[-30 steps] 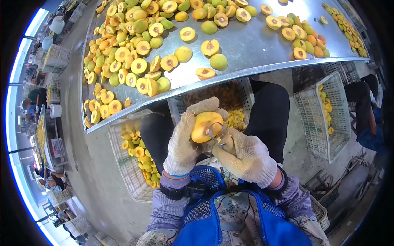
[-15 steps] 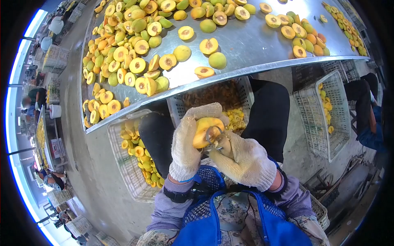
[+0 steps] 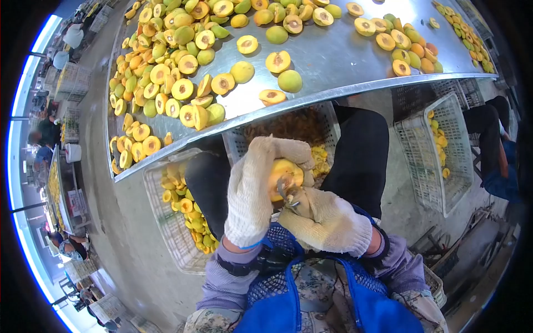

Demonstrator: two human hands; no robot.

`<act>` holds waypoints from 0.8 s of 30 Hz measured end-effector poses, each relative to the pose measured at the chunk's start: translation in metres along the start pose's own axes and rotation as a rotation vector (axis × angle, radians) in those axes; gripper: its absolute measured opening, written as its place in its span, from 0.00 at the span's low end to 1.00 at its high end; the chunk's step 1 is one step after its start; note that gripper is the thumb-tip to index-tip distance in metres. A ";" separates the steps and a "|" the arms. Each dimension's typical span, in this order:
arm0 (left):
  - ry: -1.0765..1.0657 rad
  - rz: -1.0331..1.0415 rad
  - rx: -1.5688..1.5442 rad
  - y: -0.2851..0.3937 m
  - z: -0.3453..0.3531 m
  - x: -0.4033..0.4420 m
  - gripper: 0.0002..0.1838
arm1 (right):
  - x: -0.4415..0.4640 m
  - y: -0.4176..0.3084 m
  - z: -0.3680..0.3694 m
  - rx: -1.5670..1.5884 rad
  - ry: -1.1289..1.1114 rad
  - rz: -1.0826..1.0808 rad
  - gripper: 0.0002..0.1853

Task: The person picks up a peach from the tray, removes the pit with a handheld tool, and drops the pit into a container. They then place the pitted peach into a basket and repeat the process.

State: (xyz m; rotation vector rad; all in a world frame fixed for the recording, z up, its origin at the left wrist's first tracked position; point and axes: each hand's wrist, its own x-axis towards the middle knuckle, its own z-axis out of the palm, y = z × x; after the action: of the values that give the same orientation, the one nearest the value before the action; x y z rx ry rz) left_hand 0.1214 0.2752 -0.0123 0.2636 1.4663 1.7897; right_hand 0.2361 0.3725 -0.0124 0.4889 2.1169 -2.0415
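Head view: metal surface bearing halved fruit; grey floor with plastic crates. Left hand: grip wrapped around one fruit half, between both hands. Right hand: grip clamped on curved metal tool, against that fruit half.

Glare spots the metal table; outer edges curve.

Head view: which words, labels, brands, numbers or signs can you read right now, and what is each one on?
None can be read.
White panel at far left: faint reddish marks, too small and blurred to read.
Steel table, right crate: no lettering I can make out.
Held fruit, metal tool: none visible.
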 end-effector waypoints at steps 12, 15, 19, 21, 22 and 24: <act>0.046 0.197 0.021 -0.008 0.014 0.000 0.25 | 0.002 0.005 -0.017 0.626 -0.257 0.203 0.10; 0.037 0.752 0.619 -0.019 0.000 0.008 0.16 | -0.002 0.025 -0.019 0.881 -0.382 0.181 0.08; 0.031 0.390 0.091 -0.030 0.002 0.004 0.20 | -0.001 0.008 -0.018 0.637 -0.200 0.274 0.13; 0.000 0.355 0.069 -0.031 0.000 0.001 0.20 | 0.002 0.007 -0.015 0.501 -0.125 0.256 0.12; -0.011 0.312 0.106 -0.028 -0.002 -0.001 0.20 | 0.004 0.019 -0.009 0.432 -0.037 0.213 0.10; -0.032 0.325 0.124 -0.033 -0.003 -0.001 0.19 | 0.006 0.020 -0.001 0.235 0.105 0.139 0.09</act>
State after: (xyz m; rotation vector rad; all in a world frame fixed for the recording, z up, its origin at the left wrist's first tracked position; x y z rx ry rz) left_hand 0.1346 0.2732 -0.0426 0.6212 1.5832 1.9375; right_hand 0.2374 0.3744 -0.0327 0.7698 1.8442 -2.2387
